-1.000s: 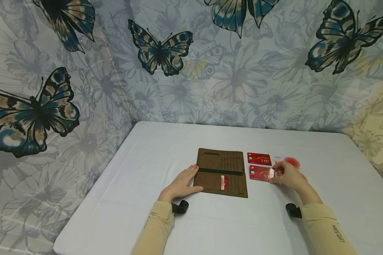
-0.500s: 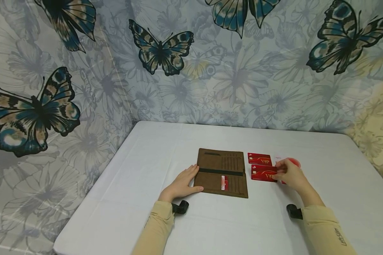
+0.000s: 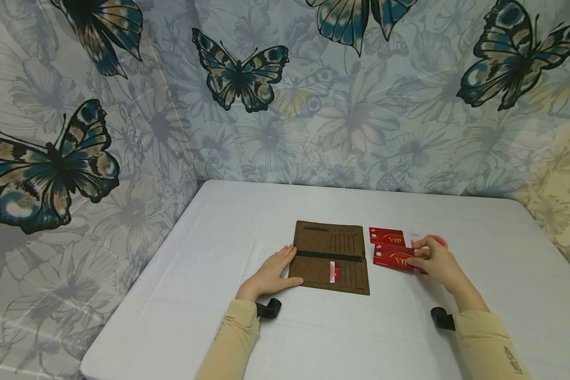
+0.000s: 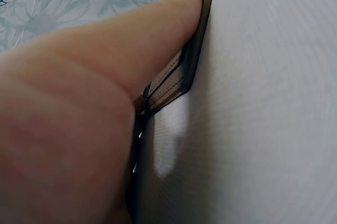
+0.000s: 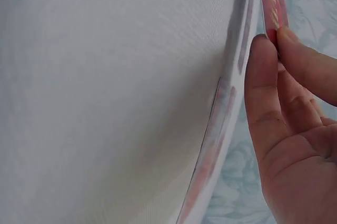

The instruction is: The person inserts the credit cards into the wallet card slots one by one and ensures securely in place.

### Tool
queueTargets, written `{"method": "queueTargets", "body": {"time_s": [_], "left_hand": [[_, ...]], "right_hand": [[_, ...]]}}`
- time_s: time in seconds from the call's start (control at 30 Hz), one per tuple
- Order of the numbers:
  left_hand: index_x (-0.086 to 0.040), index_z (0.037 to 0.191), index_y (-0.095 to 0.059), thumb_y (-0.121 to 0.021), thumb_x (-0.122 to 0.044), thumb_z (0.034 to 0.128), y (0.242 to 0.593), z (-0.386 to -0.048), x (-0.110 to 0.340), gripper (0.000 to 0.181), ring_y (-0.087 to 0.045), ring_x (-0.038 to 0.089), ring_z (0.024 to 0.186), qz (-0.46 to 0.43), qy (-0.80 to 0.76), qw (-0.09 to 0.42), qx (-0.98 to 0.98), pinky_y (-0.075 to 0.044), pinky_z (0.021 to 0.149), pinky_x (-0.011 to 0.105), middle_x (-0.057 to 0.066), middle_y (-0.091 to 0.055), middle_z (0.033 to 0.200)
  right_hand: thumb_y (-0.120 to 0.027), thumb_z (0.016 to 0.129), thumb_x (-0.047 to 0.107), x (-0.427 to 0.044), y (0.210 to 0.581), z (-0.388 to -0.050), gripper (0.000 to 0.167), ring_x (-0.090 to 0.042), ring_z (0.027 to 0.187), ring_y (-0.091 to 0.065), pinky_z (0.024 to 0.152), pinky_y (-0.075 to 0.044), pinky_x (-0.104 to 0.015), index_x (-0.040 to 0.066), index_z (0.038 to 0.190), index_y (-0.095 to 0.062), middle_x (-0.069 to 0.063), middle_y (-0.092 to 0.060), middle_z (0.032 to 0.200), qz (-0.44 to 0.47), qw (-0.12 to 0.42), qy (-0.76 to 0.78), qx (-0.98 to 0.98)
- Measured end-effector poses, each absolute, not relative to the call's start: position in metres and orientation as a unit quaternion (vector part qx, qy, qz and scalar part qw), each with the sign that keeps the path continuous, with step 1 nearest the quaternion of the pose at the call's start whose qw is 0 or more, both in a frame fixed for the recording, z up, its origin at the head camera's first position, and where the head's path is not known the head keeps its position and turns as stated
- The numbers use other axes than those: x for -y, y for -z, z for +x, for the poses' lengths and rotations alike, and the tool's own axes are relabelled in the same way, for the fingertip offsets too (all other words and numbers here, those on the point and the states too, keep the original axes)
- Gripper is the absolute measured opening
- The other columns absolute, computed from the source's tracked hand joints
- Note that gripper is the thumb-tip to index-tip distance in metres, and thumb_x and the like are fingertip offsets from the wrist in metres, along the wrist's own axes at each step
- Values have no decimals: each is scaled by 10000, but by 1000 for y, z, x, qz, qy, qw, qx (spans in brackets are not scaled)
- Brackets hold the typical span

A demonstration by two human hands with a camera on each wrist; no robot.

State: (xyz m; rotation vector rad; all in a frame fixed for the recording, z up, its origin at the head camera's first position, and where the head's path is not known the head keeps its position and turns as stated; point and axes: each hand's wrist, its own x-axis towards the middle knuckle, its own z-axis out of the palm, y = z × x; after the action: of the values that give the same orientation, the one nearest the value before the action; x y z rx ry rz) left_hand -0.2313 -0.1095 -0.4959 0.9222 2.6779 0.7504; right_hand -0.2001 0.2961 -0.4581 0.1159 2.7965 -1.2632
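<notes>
A brown card wallet (image 3: pixel 330 243) lies spread out on the white table, crossed by a dark band. A red and white card (image 3: pixel 334 272) shows in one of its lower slots. My left hand (image 3: pixel 269 275) rests on the wallet's left edge with fingers extended; the left wrist view shows the thumb on top of the wallet (image 4: pixel 167 88). Between thumb and finger, my right hand (image 3: pixel 436 264) pinches the right end of a red VIP card (image 3: pixel 390 256). In the right wrist view, this red card (image 5: pixel 273 3) is raised off the table.
Another red VIP card (image 3: pixel 386 236) lies just behind the pinched one. Partly hidden by the right hand is a card with a red rounded shape (image 3: pixel 438 240). More flat cards (image 5: pixel 210 140) lie on the table in the right wrist view. Butterfly-patterned cloth (image 3: pixel 351 121) hangs behind the table.
My right hand has taken hold of the near red VIP card and tilted it up slightly, after a small shift right. The left hand and the wallet stay in place.
</notes>
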Motion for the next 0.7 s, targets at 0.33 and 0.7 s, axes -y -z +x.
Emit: {"method": "queueTargets", "body": {"time_s": [0.33,0.7], "left_hand": [[-46,1480,-152,-554,-495,887,495,-231,109,846,-44,171,1393,308,-250,112,-911,-67,1115,354,69,-94,1535],[-41,1478,-159,-554,-487,890,496,-231,109,837,-49,175,1394,310,-245,109,-912,-75,1115,353,72,-97,1535]], "right_hand": [[-657,872,114,-295,449,-191,347,-355,963,-499,632,-511,-232,-42,1099,-448,-205,-601,990,9,20,421,-907],[-632,891,121,-275,437,-185,428,-160,813,-571,668,-541,-290,-81,1197,-411,-174,-564,961,-20,26,487,-873]]}}
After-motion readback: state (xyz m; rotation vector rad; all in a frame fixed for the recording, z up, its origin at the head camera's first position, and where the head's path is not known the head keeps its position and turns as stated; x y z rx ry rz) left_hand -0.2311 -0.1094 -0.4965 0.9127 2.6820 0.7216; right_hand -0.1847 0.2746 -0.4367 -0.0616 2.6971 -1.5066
